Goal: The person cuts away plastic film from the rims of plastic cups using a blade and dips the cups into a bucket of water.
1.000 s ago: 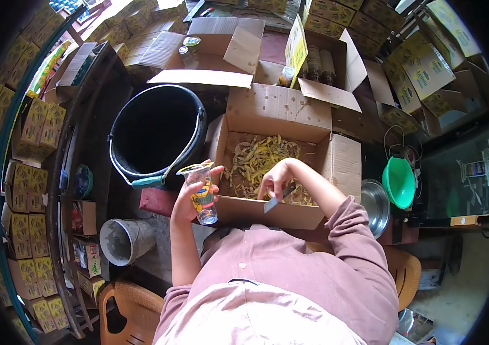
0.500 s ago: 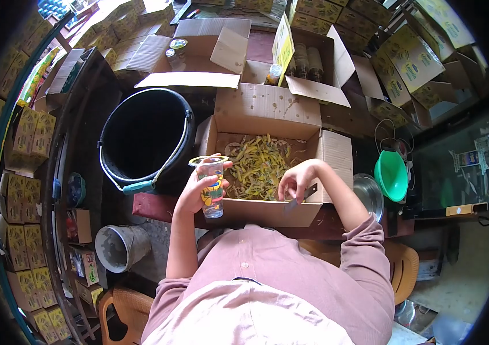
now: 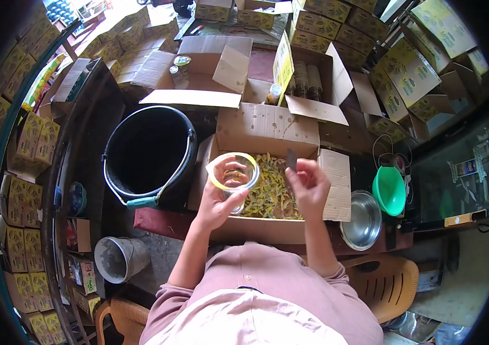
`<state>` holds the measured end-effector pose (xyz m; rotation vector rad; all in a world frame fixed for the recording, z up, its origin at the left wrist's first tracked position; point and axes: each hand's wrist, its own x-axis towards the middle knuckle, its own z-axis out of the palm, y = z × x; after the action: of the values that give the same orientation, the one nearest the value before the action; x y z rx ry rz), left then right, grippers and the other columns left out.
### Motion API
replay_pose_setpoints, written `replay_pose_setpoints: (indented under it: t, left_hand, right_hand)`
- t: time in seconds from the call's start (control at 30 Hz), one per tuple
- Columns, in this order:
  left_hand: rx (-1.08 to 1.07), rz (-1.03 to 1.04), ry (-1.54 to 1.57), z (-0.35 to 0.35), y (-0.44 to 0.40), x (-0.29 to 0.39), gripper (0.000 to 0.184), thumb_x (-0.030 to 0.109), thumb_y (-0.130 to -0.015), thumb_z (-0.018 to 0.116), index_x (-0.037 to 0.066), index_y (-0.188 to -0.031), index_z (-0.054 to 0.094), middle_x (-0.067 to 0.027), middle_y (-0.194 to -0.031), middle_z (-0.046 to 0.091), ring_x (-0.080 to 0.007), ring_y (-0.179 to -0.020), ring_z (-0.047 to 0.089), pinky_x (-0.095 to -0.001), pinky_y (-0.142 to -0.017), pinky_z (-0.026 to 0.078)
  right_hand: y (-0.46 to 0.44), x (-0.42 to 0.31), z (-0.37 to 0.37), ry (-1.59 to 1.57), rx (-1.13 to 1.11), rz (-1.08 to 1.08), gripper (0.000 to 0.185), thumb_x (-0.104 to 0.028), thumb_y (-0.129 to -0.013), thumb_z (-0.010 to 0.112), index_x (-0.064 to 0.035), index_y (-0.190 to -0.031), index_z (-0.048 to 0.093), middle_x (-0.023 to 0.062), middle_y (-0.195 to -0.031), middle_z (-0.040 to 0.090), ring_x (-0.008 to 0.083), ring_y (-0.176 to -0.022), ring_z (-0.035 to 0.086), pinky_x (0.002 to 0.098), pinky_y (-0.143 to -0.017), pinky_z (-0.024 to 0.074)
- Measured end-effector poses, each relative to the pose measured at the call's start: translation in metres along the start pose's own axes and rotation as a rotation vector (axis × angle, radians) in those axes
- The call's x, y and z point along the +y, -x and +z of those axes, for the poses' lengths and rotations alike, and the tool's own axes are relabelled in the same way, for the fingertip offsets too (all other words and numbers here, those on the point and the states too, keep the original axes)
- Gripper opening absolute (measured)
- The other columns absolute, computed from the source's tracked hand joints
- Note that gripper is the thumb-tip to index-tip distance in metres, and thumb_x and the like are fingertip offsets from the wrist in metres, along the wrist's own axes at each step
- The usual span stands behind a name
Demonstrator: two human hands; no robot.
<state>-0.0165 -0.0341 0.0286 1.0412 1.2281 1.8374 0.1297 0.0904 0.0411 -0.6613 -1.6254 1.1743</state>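
My left hand [image 3: 217, 208] is wrapped round a clear cup [image 3: 235, 179] with a yellow rim. Its mouth tilts up towards me, and fingers show through the clear wall. A small yellow piece sticks out at the rim's left side. In my right hand [image 3: 311, 187] a thin dark blade [image 3: 291, 158] is pinched, pointing upward, a short way right of the cup and apart from it. Below both hands an open cardboard box [image 3: 267, 122] holds a heap of yellow-green strips [image 3: 270, 192].
Left of the box stands a black bucket [image 3: 119, 150]; a grey bucket [image 3: 102, 260] sits lower down. A steel bowl [image 3: 365, 237] and a green bowl [image 3: 387, 192] lie to the right. Behind are open cartons [image 3: 198, 99] with jars [image 3: 273, 94] and stacked yellow boxes.
The cup has tipped from upright to mouth towards me and moved right. My right hand has risen from the box's front edge, turning the blade from pointing down to pointing up.
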Motion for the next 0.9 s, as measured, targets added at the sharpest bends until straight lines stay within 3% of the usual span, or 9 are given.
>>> replay_pose_setpoints:
  t: [0.13,0.17,0.63,0.83,0.9]
  left_hand:
    - [0.027,0.16,-0.107,0.013,-0.002,0.003,0.065,0.001,-0.07,0.066,0.002,-0.125,0.033,-0.0108,-0.114,0.044,-0.0175,-0.103,0.049,-0.0302,-0.084,0.044]
    - [0.036,0.204,-0.13,0.016,-0.002,0.005,0.066,0.001,-0.069,0.067,0.002,-0.125,0.033,-0.0108,-0.115,0.043,-0.018,-0.105,0.048,-0.0308,-0.085,0.044]
    - [0.154,0.252,-0.319,0.028,0.0,0.004,0.067,0.007,-0.064,0.073,0.003,-0.121,0.038,-0.0131,-0.112,0.045,-0.0214,-0.1,0.051,-0.0315,-0.084,0.045]
    - [0.087,0.319,-0.527,0.025,-0.003,0.01,0.066,0.009,-0.063,0.074,0.003,-0.119,0.039,-0.014,-0.11,0.046,-0.0247,-0.099,0.051,-0.0324,-0.084,0.044]
    - [0.053,0.251,-0.459,0.025,-0.002,0.009,0.066,0.01,-0.063,0.074,0.003,-0.119,0.039,-0.0137,-0.112,0.046,-0.0246,-0.101,0.05,-0.0325,-0.084,0.044]
  right_hand:
    - [0.017,-0.03,0.014,0.251,0.06,-0.447,0.017,0.005,-0.068,0.068,-0.0025,-0.081,0.06,0.0089,-0.069,0.06,0.0139,-0.058,0.058,0.023,-0.053,0.046]
    - [0.02,-0.032,0.016,0.243,0.079,-0.461,0.017,0.005,-0.067,0.068,-0.0025,-0.08,0.06,0.009,-0.068,0.059,0.015,-0.057,0.058,0.0234,-0.053,0.046]
    - [0.021,-0.041,0.03,0.273,0.083,-0.492,0.019,0.007,-0.064,0.069,-0.0021,-0.076,0.058,0.0081,-0.065,0.056,0.0158,-0.055,0.055,0.0241,-0.049,0.0435]
    - [0.012,-0.043,0.026,0.279,0.092,-0.428,0.017,0.007,-0.063,0.068,-0.0015,-0.075,0.061,0.0083,-0.063,0.058,0.0151,-0.054,0.057,0.0233,-0.049,0.0444]
    - [0.007,-0.04,0.023,0.201,0.058,-0.383,0.016,0.007,-0.063,0.068,-0.0006,-0.076,0.061,0.0087,-0.064,0.058,0.015,-0.055,0.057,0.0233,-0.05,0.0445]
